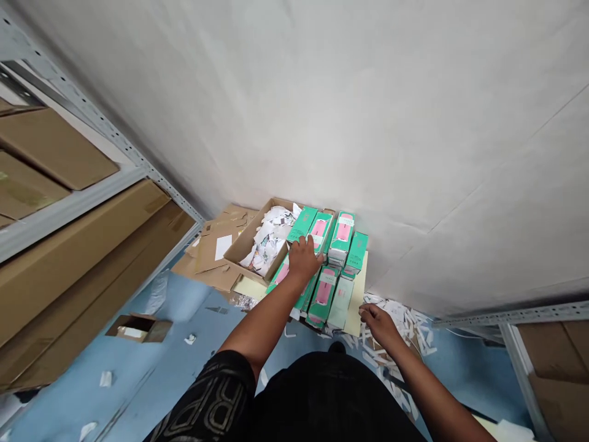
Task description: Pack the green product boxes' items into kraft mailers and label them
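Several green boxes with pink labels [341, 236] are stacked on a pale sheet [358, 294] on the floor against the white wall. My left hand [303, 258] reaches out over the stack, fingers curled down on one green box [316, 232] in the back row. My right hand [378, 321] hovers lower, at the pale sheet's near right corner, above a heap of white paper scraps [407, 325]; its fingers are loosely bent and I cannot make out anything in them.
An open cardboard box [251, 242] full of torn white paper sits left of the stack, on flattened cardboard [209, 255]. Metal shelving with large cartons [69, 245] stands on the left, another rack [529, 319] on the right. A small open carton [138, 326] lies on the blue floor.
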Available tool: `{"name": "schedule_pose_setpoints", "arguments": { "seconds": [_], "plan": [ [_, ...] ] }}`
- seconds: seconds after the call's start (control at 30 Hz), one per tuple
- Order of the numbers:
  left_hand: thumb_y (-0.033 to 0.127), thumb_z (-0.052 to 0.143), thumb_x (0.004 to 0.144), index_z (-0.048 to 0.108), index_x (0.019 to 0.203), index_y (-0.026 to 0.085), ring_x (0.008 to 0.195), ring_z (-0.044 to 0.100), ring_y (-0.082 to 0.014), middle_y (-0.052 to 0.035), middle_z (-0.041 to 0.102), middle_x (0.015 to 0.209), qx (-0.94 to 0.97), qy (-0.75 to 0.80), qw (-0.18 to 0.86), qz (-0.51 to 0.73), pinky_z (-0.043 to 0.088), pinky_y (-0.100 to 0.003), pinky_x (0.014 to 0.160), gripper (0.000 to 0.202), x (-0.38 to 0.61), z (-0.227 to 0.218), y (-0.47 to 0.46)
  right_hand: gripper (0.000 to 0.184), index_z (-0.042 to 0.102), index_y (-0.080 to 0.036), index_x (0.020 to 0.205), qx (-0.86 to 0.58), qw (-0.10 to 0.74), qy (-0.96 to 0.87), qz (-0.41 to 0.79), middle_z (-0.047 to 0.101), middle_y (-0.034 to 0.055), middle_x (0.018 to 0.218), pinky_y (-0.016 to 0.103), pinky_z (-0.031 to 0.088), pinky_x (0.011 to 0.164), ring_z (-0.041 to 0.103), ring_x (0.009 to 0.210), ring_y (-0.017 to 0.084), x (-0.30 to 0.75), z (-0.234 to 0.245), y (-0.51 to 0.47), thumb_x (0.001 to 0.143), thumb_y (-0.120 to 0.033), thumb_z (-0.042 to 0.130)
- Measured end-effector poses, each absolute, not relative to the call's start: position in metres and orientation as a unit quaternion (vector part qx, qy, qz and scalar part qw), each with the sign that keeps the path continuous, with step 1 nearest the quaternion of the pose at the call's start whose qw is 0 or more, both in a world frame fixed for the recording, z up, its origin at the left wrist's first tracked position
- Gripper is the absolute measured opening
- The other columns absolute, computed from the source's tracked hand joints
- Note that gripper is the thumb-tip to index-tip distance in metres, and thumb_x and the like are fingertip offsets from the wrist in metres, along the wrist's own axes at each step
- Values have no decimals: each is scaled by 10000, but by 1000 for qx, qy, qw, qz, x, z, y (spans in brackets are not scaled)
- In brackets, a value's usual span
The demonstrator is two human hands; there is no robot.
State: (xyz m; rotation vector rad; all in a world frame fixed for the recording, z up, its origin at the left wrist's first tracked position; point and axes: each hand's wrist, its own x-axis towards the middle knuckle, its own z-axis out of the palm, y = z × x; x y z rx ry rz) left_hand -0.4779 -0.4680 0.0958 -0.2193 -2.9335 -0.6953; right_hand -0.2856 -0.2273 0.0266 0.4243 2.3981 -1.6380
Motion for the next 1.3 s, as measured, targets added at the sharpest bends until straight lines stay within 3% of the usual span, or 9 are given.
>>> {"name": "schedule_pose_setpoints", "arguments": {
  "seconds": [0.23,0.47,0.67,0.77,0.9,1.17,1.3],
  "plan": [
    [308,714,780,562,1383,139,1217,534,-381,-182,562,1250,-10,-967,63,-247,402,-476,1088,644,-482,119,-478,401,719,-222,939,128,138,810,-556,753,49,908,351,513,794,704,874,259,-336,29,-222,827,-575,566],
    [256,689,733,671,1171,178,1158,606,-273,-102,615,1203,50,-863,75,-497,467,-387,1057,445,-493,136,-531,391,714,-217,902,148,105,802,-570,721,40,826,343,499,741,674,819,247,-338,36,-256,821,-577,583],
    [300,585,792,594,1236,178,917,664,-214,-54,686,1053,43,-682,-24,-730,567,-330,778,460,-464,136,-571,451,718,-195,918,208,69,728,-649,748,87,937,379,525,757,703,847,268,-328,78,-318,780,-622,676],
    [272,612,782,579,1252,196,1014,652,-224,-62,659,1134,-29,-704,-27,-709,577,-361,853,477,-438,138,-577,538,706,-188,1032,232,33,662,-712,751,100,970,385,550,776,708,839,251,-324,109,-353,774,-659,726],
    [178,667,715,575,1221,211,1201,574,-274,-93,566,1233,-213,-761,100,-604,485,-473,1074,516,-406,140,-560,619,613,-247,1213,241,-63,547,-799,727,67,1042,364,579,745,714,865,230,-312,148,-381,777,-658,769],
    [163,711,698,496,1328,237,1233,570,-318,-134,487,1301,-543,-680,128,-476,542,-481,1038,670,-345,121,-478,501,618,-258,1103,388,-206,399,-805,752,24,1015,319,580,689,709,830,210,-241,158,-355,731,-496,853],
    [208,730,751,475,1362,249,1299,533,-340,-146,475,1321,-645,-617,73,-444,523,-513,1073,663,-299,108,-431,485,639,-250,1094,437,-281,345,-781,764,3,928,313,568,645,704,769,214,-173,139,-317,679,-393,845]
  ]
}}
